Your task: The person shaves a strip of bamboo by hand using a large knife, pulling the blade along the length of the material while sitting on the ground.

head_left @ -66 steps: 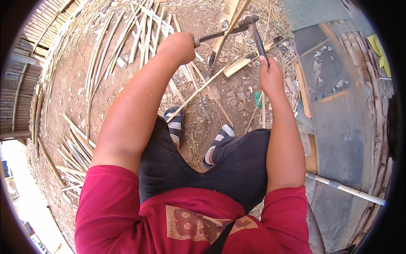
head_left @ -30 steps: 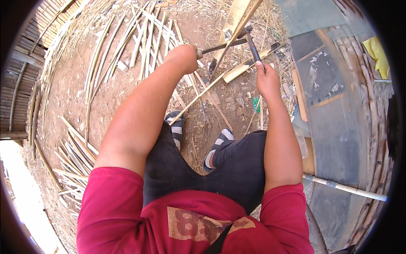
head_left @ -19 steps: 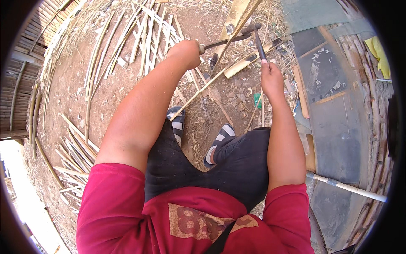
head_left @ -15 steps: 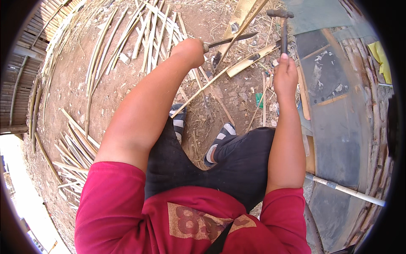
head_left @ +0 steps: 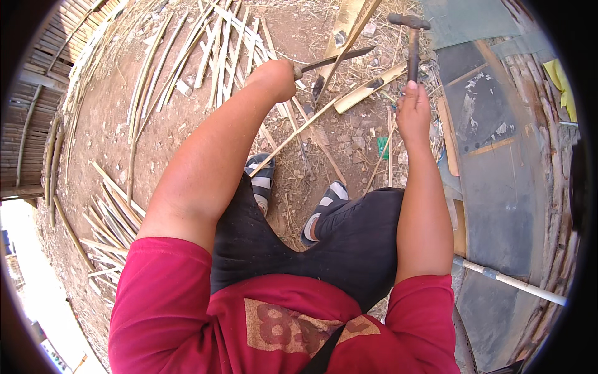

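Observation:
My left hand [head_left: 273, 82] is closed round the handle of a long knife [head_left: 329, 60], whose dark blade points right. The blade crosses a split length of bamboo [head_left: 359, 30] that slants up toward the far side; whether it is sunk into the bamboo I cannot tell. In my right hand [head_left: 413, 115] is a hammer [head_left: 413, 55], gripped by its handle with the head at the far end. The hammer is to the right of the blade and apart from it. Another pale bamboo piece [head_left: 367, 90] lies below the knife.
Many thin bamboo strips [head_left: 224, 56] lie scattered at the far left, with another pile [head_left: 112, 221] nearer on the left. Dark sheets [head_left: 498, 206] and a white pole [head_left: 517, 284] are on the right. My sandalled feet [head_left: 327, 202] rest on the dirt ground.
Both hands have shifted slightly: the knife a little to the left, the hammer a little left. Each hand keeps its tool.

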`<control>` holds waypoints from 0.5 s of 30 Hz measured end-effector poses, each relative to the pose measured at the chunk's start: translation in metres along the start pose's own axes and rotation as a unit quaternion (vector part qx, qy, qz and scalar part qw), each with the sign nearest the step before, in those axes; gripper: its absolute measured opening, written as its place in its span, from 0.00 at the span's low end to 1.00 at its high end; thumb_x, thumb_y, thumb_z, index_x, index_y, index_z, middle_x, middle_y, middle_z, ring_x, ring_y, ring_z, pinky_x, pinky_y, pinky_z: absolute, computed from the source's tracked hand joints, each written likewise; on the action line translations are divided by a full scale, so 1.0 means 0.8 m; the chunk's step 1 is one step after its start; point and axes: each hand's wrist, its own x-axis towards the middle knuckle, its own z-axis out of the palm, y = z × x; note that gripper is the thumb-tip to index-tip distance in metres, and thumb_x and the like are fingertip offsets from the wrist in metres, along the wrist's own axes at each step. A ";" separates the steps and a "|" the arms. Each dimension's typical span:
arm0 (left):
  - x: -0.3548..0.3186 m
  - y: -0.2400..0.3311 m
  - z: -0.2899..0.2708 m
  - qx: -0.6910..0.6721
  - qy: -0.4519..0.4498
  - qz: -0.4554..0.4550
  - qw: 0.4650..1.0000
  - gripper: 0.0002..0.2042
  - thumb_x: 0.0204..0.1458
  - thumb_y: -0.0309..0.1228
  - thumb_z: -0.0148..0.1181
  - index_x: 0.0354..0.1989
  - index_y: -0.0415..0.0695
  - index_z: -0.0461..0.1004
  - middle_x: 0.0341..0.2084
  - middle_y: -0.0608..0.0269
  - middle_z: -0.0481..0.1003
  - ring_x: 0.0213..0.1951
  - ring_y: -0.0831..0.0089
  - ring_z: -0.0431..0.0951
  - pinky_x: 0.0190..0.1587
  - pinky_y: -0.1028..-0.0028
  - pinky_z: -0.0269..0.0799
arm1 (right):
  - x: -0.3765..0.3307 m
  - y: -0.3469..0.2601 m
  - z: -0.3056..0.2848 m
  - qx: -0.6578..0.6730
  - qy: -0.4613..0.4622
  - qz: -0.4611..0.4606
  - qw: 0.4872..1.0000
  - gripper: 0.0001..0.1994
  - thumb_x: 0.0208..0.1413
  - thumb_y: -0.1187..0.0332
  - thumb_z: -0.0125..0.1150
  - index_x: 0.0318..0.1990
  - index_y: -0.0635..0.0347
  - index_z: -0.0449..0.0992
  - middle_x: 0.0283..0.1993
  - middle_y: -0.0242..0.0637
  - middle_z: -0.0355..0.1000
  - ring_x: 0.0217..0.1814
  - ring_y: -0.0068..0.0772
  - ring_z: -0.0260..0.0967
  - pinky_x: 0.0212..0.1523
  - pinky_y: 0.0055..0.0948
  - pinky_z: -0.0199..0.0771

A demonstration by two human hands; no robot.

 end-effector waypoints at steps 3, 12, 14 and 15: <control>-0.006 0.013 -0.002 -0.005 -0.001 -0.001 1.000 0.14 0.61 0.35 0.55 0.50 0.42 0.78 0.43 0.47 0.81 0.49 0.51 0.81 0.52 0.57 0.77 | -0.011 0.019 0.018 -0.255 -0.054 -0.019 0.965 0.24 0.72 0.48 0.45 0.42 0.63 0.74 0.29 0.46 0.73 0.31 0.47 0.72 0.38 0.44 0.70; 0.004 -0.003 0.005 -0.004 0.017 -0.003 1.000 0.14 0.62 0.36 0.55 0.49 0.41 0.78 0.43 0.46 0.81 0.48 0.50 0.81 0.52 0.56 0.76 | -0.003 -0.031 0.008 -0.077 0.024 -0.040 0.996 0.25 0.72 0.46 0.45 0.43 0.64 0.74 0.30 0.49 0.74 0.35 0.48 0.73 0.40 0.46 0.70; 0.004 0.013 0.006 0.007 -0.003 0.002 1.000 0.14 0.62 0.36 0.55 0.49 0.41 0.78 0.43 0.46 0.81 0.48 0.51 0.81 0.52 0.56 0.76 | -0.010 0.016 0.010 -0.212 -0.035 -0.003 0.977 0.25 0.72 0.47 0.45 0.43 0.64 0.74 0.32 0.51 0.75 0.37 0.52 0.74 0.41 0.48 0.70; 0.002 0.015 -0.001 0.011 -0.006 -0.002 1.000 0.14 0.62 0.36 0.55 0.49 0.41 0.78 0.43 0.47 0.81 0.49 0.51 0.81 0.53 0.56 0.76 | -0.010 0.015 0.015 -0.276 -0.067 0.008 0.959 0.25 0.71 0.47 0.45 0.43 0.64 0.75 0.32 0.52 0.75 0.37 0.54 0.74 0.42 0.49 0.70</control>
